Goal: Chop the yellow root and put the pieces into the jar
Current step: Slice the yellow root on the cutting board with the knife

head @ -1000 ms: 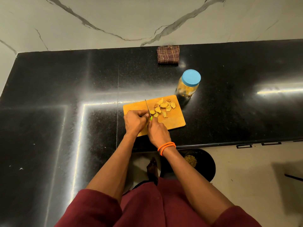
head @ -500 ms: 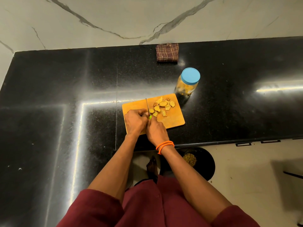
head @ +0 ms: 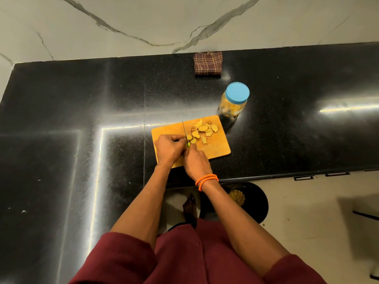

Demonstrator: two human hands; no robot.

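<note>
Little has shifted since the earlier frame: the left hand (head: 168, 149) still clenches the yellow root (hidden under its fingers) at frame centre, on the board (head: 217, 149), and the right hand (head: 195, 161) still grips the knife (head: 184, 131). The cut pieces (head: 203, 130) look light, stiff and slippery, best pinched at their edges. The jar (head: 233, 101), upper right of the board on the black surface (head: 82, 103), keeps its blue lid (head: 237, 92) on, blocking the way in.

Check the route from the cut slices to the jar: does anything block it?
Yes. The blue lid sits on the jar, closing its mouth. The counter between the slices on the cutting board and the jar shows nothing else.
</note>
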